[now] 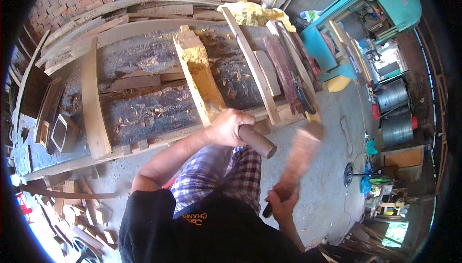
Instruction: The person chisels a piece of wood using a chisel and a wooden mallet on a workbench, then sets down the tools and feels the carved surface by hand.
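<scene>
Left hand (230,126) gripping a smooth, cylinder-handled chisel (258,142), right hand (285,199) clenching a motion-blurred brown mallet (304,152), rough-gouged yellow wooden beam (202,75), orange lettering (195,218) on black shirt (231,239)

Pale beam (195,78) is laid across dark chip-strewn surface (144,114), yellow hollow (201,70) cut in top. Chisel (258,141), thick-handled, brown, is held slanted, blade (214,107) pointed at hollow. Brown wooden mallet (301,155), blurred, is held apart from chisel.

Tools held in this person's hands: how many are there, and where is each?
2: a chisel in the left hand, pointing at the yellow beam, and a blurred, club-shaped wooden tool in the right hand.
</scene>
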`<state>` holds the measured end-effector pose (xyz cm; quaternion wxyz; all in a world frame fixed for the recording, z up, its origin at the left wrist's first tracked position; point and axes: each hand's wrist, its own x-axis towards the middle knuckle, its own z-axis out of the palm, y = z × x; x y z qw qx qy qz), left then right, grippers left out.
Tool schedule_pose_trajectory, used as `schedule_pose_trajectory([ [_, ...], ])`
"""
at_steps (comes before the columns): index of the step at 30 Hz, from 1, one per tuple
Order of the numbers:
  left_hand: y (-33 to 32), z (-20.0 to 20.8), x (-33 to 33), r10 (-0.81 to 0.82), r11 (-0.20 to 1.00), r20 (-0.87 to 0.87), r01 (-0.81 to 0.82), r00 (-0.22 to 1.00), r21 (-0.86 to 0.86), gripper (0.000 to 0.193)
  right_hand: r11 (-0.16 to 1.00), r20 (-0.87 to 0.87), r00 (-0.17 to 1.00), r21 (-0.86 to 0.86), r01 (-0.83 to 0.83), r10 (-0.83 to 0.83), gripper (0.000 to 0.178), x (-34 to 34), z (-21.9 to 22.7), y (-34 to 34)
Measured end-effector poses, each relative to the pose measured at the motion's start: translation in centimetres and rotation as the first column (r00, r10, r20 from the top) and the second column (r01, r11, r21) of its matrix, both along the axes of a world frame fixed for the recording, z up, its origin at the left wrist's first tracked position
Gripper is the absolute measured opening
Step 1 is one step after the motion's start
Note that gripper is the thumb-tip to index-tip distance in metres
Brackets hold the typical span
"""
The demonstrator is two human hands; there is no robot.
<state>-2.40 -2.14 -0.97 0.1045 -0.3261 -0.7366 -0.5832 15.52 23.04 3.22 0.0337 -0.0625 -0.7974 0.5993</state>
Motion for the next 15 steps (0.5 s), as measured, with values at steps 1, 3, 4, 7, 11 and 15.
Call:
schedule_pose_trajectory([
  [1, -0.3, -0.1, 0.2, 0.017, 1.0, 0.015, -0.017, 1.0, -0.01, 0.026, 0.999, 0.047, 0.998, -0.047, -0.025, 0.028, 0.06, 0.1, 3.1, -1.0],
  [3, -0.4, 0.0, 0.0, 0.039, 0.999, 0.012, -0.039, 0.999, -0.019, 0.026, 0.961, -0.184, 0.95, 0.159, -0.224, 0.252, 0.051, -0.4, 4.6, 0.3],
  [4, -0.5, 0.2, 0.1, 0.046, 0.999, 0.013, -0.046, 0.999, -0.021, 0.026, 0.935, -0.316, 0.898, 0.276, -0.222, 0.306, 0.044, -1.2, 6.0, -0.4],
  [7, -0.2, 1.4, 0.4, 0.064, 0.998, -0.058, -0.064, 0.996, 0.001, 0.026, 0.977, -0.306, 0.929, 0.091, -0.191, 0.209, 0.029, -1.1, 7.2, -1.9],
  [11, -0.5, 2.7, 1.4, -0.032, 0.999, -0.051, 0.032, 0.998, -0.004, 0.027, 0.97, -0.265, 0.935, 0.125, -0.209, 0.235, 0.034, -0.8, 5.8, -1.4],
  [15, -0.6, 1.9, 1.3, -0.049, 0.999, -0.014, 0.049, 0.999, -0.004, 0.027, 0.953, -0.387, 0.874, 0.191, -0.236, 0.294, 0.042, -1.6, 7.5, -2.2],
])
